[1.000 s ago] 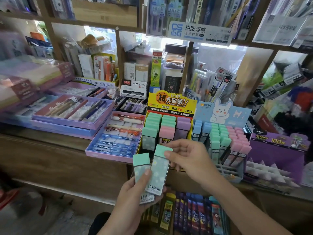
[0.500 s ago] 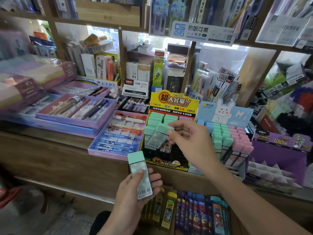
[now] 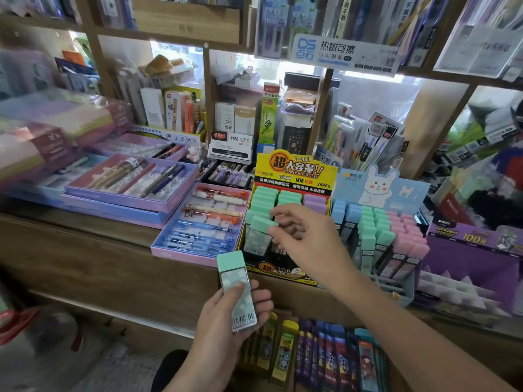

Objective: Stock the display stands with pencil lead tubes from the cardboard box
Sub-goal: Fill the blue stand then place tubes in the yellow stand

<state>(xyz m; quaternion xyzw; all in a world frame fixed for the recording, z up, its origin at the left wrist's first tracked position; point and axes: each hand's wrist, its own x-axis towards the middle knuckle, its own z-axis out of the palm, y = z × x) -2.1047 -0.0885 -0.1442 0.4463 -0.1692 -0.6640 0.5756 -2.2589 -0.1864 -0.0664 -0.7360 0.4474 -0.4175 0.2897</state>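
Head view: my right hand (image 3: 308,244) pinches a tube (image 3: 261,223) by its top end, so the body slides into the stand (image 3: 294,171) just ahead. My left hand (image 3: 226,321), nearer me, grips a spare tube (image 3: 232,274) for quick reloading.

Wooden counter (image 3: 85,250) carries pen trays (image 3: 119,203), a yellow stand (image 3: 294,171) and a blue stand (image 3: 379,188).

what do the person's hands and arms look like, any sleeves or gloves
The left hand and right hand are bare: no gloves, rings or watch show. Both forearms are uncovered to the frame's edge, with no sleeve in view.
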